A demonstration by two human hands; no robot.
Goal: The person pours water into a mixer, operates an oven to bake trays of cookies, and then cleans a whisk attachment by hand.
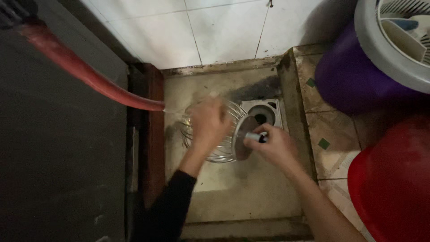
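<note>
While water runs from the red hose [85, 74], the left hand [207, 125] wraps its grip around a wire whisk [224, 150] over the wet floor [237, 192]. The right hand [275, 145] grips its handle [254, 136] tight, near the drain [264, 114].

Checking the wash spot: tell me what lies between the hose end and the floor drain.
In the head view, the wire whisk and the left hand on it lie between the red hose and the drain. The right hand holds the whisk's shaft.
</note>
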